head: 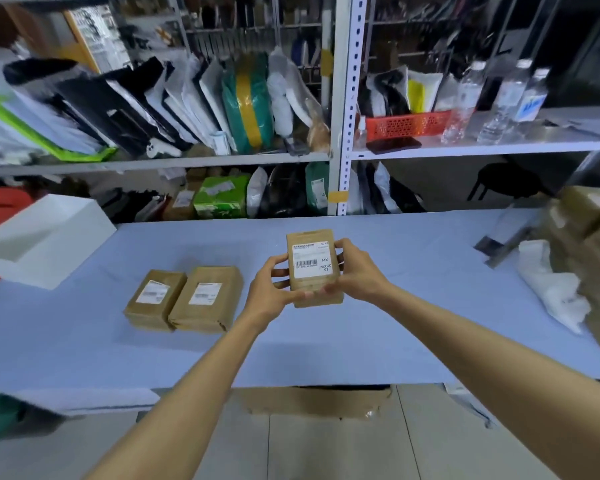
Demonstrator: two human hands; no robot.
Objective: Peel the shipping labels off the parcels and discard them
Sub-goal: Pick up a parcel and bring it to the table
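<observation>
Where shelves stand, blue table.

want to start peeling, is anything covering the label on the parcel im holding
Nothing visible does. The label faces up on the held parcel, fully exposed. The left hand and right hand grip only the parcel's sides and lower edge; no finger lies across the label.

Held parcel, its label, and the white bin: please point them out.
held parcel (317, 294): head view, bare brown lower front.
label (311, 259): head view, near the barcode.
white bin (54, 268): head view, front outer wall.
</observation>
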